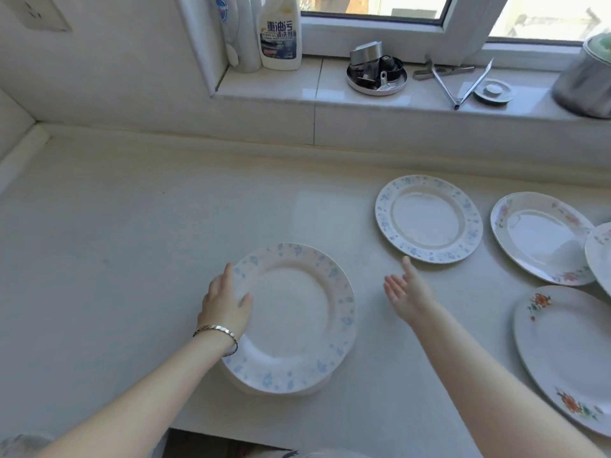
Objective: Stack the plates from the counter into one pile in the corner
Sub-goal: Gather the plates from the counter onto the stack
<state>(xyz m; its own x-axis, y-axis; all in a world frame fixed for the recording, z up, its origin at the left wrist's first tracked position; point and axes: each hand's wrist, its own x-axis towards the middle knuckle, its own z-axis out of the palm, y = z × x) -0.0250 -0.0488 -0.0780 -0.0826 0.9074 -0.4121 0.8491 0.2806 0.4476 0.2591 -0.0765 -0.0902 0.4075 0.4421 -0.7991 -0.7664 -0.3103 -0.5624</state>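
**Next plate lies just ahead of the right hand; the corner lies far off past the left**

The left hand [226, 302] grips the blue-flecked plate [292, 320] by its left rim, thumb [246, 300] laid on top and the other fingers curled around the edge. A second rim seems to show beneath this plate on its near side, so it may already sit on another. Whether it is lifted or resting on the counter [165, 226] I cannot tell.

The right hand [410, 294] is spread and holds nothing, fingers straight, palm turned toward the left hand. It sits just right of the gripped plate and apart from it.

The relation that matters is that the second blue plate [428, 218] lies flat directly beyond the right hand and slightly to its right, its near rim just past the longest fingertip. The right hand is by far the nearer of the two, and the left is occupied. Being round, the plate offers no long axis, so any part of the near rim serves for a grip.

Further right of that hand lie the pink-flowered plate [542, 238] and, nearer the body, the orange-flowered plate [568, 358], with another cut off at the frame's edge.

The corner [36, 133] is ahead and well to the left of the left hand, so by my reading the pile still has to travel that way.
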